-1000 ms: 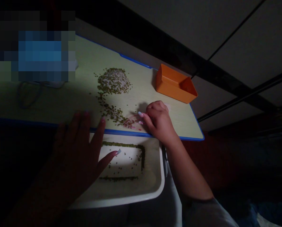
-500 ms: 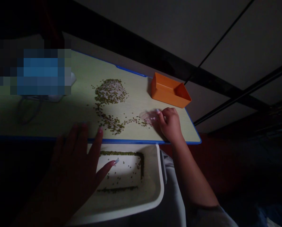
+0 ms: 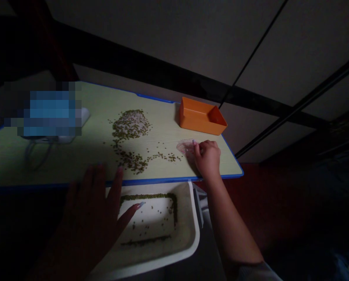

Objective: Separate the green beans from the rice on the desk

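My left hand (image 3: 95,207) lies flat with fingers spread on the left side of a white tray (image 3: 192,234), its fingertips reaching the table's blue front edge. Green beans (image 3: 146,197) line the tray's inner corners. My right hand (image 3: 208,158) rests on the pale green table (image 3: 86,156) near its right end, fingers curled on a small translucent pink piece (image 3: 184,147). A mixed pile of green beans and white grains (image 3: 130,124) sits mid-table. A trail of beans (image 3: 135,160) runs from it toward my right hand.
An orange open box (image 3: 200,117) stands at the table's back right corner, just beyond my right hand. A white device with a cable (image 3: 45,142) lies at the left under a blurred patch. The room around is dark.
My right hand has slid the pink piece from the bean trail near the front edge to the right, toward the orange box. The left hand stays on the tray. The view has tilted up.
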### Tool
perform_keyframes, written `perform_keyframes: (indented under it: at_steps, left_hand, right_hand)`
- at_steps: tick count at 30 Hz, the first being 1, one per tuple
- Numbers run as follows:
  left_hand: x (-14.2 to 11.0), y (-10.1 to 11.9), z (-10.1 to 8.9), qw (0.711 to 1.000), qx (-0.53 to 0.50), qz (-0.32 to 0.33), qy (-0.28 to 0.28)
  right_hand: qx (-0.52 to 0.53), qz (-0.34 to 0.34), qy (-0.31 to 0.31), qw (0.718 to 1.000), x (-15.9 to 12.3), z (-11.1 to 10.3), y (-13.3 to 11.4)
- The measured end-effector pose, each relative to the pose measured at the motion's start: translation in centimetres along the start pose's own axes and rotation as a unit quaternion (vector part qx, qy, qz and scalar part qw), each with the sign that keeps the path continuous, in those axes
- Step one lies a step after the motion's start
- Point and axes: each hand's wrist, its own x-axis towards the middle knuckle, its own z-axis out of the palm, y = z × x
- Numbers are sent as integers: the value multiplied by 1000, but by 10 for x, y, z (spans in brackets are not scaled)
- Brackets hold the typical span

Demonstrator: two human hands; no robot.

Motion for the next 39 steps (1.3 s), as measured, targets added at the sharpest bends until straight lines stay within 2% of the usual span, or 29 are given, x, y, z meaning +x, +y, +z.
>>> perform_keyframes:
  at_steps: [3,6,11,14,18,22,26,33,37,39]
  left_hand:
    - [1,-1,2,1000,8,-3,6]
    - [2,-1,2,1000,18,-9,-12]
    - [4,-2,2,999,36,-6,-15]
    - [3,-3,4,999,43,-5,-15]
    - [2,-4,4,999,38,-5,-13]
    - [3,-4,2,999,49,-7,-19]
    - [4,-5,2,997,65,-6,-28]
    - [4,-5,0,996,82,-8,-45]
    - [5,-3,0,992,112,-12,-59]
    - [7,-3,0,989,127,-18,-69]
  right_hand:
    - [2,-9,-29,1000,0,2,-13]
    - [29,-21,-58,998,0,4,-24]
    - [110,-65,-94,987,0,7,-23]
    - [122,-53,-79,988,0,6,-16]
    - [67,-8,-58,996,0,4,-13]
    - [60,-42,-94,993,-1,2,-17]
    - [126,-81,-115,982,-1,4,-16]
    - [139,-61,-105,983,-2,5,-13]
    - [174,-103,-122,972,-2,2,-13]
    - [184,-104,-119,970,-3,1,-13]
